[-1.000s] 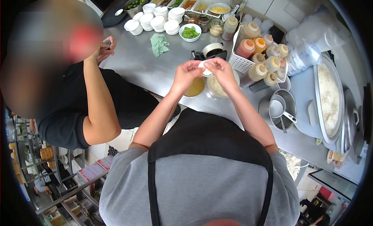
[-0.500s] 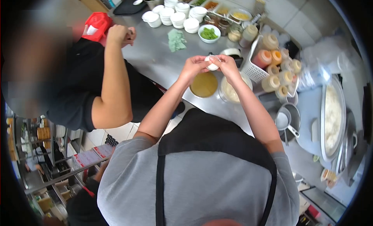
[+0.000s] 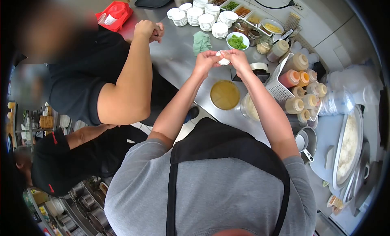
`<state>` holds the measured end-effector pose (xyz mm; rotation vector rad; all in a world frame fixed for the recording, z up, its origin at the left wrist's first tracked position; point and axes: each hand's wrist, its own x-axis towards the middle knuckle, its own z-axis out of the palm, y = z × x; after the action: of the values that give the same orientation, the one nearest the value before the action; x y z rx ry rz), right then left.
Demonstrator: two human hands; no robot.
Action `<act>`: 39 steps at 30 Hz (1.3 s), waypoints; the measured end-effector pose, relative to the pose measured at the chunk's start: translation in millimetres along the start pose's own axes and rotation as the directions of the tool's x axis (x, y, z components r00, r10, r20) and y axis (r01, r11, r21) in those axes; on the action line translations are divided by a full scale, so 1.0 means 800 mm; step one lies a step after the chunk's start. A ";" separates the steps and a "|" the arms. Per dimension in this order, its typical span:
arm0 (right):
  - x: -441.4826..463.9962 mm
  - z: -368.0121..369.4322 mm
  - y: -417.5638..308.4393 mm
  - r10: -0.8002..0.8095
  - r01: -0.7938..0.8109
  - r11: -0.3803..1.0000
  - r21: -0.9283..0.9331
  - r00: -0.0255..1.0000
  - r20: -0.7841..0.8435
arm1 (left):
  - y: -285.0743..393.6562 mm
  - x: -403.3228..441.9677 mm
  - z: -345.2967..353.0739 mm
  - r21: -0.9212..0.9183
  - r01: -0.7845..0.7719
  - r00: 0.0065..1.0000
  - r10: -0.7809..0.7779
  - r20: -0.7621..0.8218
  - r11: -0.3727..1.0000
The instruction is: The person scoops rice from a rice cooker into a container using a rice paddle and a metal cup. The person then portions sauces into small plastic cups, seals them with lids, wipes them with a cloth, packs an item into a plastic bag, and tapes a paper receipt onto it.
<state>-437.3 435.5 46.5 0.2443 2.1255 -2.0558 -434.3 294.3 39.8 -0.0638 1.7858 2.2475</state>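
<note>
Between both hands is a small white round disc (image 3: 222,57), held over the steel counter; its exact kind I cannot make out. My left hand (image 3: 206,63) pinches its left edge, and my right hand (image 3: 237,59) grips the right edge with the thumb on top. Below them stands a round container of yellowish-brown liquid (image 3: 225,95). A tub with pale contents (image 3: 250,108) is partly hidden by my right forearm. Beside my right wrist sits a tape dispenser with a white roll (image 3: 259,67). A green cloth (image 3: 202,42) lies just beyond my left hand.
Stacks of white dishes (image 3: 206,20) and a bowl of green leaves (image 3: 238,41) stand farther back. To the right are a white basket (image 3: 279,83) of squeeze bottles and a large tray of rice (image 3: 348,148). A co-worker's arm (image 3: 126,89) reaches over the counter at left.
The view has shifted, so the counter things appear farther right. Both hands still hold the white disc, now more face-on. Another person in black has come into view at lower left.
</note>
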 end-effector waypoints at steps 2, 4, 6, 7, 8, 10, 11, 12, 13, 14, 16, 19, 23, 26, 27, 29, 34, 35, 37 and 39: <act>0.004 -0.003 0.002 0.016 -0.015 0.998 -0.063 1.000 0.020 | -0.005 0.005 -0.006 0.010 0.031 0.999 -0.032 0.008 0.999; 0.005 -0.003 0.006 0.033 -0.028 0.992 -0.125 0.999 0.039 | -0.012 0.010 -0.011 0.021 0.063 0.998 -0.063 0.017 0.998; -0.007 -0.002 0.008 -0.350 0.222 0.677 -0.702 0.936 -0.040 | -0.030 0.019 -0.016 0.092 0.136 0.991 -0.135 -0.021 0.986; -0.017 -0.001 0.008 -0.347 0.219 0.678 -0.701 0.937 -0.043 | -0.041 0.025 -0.021 0.093 0.140 0.990 -0.138 -0.020 0.986; -0.033 0.002 -0.001 -0.371 0.265 0.557 -0.787 0.927 0.050 | -0.057 0.034 -0.028 0.221 0.167 0.986 -0.161 -0.047 0.961; -0.060 0.010 0.008 -0.353 0.360 0.406 -0.840 0.910 0.219 | -0.088 0.047 -0.037 0.386 0.206 0.978 -0.186 -0.091 0.899; -0.073 0.018 0.013 -0.233 0.354 0.328 -0.876 0.929 0.288 | -0.101 0.054 -0.041 0.389 0.209 0.978 -0.190 -0.086 0.897; -0.083 0.024 0.025 -0.124 0.382 0.225 -0.896 0.924 0.362 | -0.110 0.059 -0.042 0.433 0.223 0.975 -0.200 -0.098 0.873; -0.094 0.034 0.037 -0.041 0.384 0.180 -0.906 0.923 0.383 | -0.120 0.063 -0.043 0.476 0.237 0.971 -0.210 -0.111 0.847; -0.104 0.041 0.049 0.043 0.389 0.135 -0.911 0.916 0.398 | -0.119 0.061 -0.040 0.479 0.238 0.971 -0.214 -0.105 0.845; -0.124 0.042 0.073 0.061 0.465 0.122 -0.877 0.878 0.474 | -0.113 0.056 -0.036 0.550 0.164 0.979 -0.068 -0.192 0.818; -0.128 0.041 0.115 0.053 0.542 0.115 -0.832 0.833 0.550 | -0.111 0.049 -0.050 0.564 0.129 0.975 -0.001 -0.222 0.816; -0.135 0.040 0.116 0.008 0.512 0.139 -0.848 0.855 0.518 | -0.094 0.011 -0.071 0.552 0.130 0.971 0.006 -0.238 0.823; -0.138 0.039 0.096 -0.134 0.478 0.257 -0.840 0.878 0.459 | -0.092 -0.020 -0.078 0.370 0.164 0.973 -0.088 -0.213 0.914; -0.142 0.037 0.081 -0.136 0.478 0.257 -0.840 0.878 0.458 | -0.091 -0.034 -0.076 0.328 0.179 0.979 -0.136 -0.151 0.928; -0.152 0.028 0.047 -0.363 0.500 0.476 -0.724 0.861 0.356 | -0.086 -0.060 -0.069 0.285 0.196 0.980 -0.178 -0.089 0.938; -0.181 -0.039 0.030 -0.332 0.322 0.920 -0.225 0.943 -0.004 | -0.047 -0.116 -0.006 -0.211 0.328 0.898 -0.235 0.372 0.921; -0.190 -0.052 0.031 -0.349 0.330 0.933 -0.143 0.928 -0.134 | -0.045 -0.120 0.005 -0.213 0.326 0.899 -0.232 0.372 0.921; -0.213 -0.084 0.029 -0.287 0.302 0.953 -0.004 0.900 -0.328 | -0.046 -0.125 0.029 0.051 0.199 0.901 -0.203 0.383 0.979; -0.235 -0.113 0.038 -0.222 0.263 0.963 0.052 0.893 -0.391 | -0.059 -0.122 0.048 0.150 0.171 0.912 -0.214 0.351 0.974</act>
<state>-248.3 527.8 64.9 0.4491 2.3746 -2.4366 -323.7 323.0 23.4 0.1830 1.6248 1.8681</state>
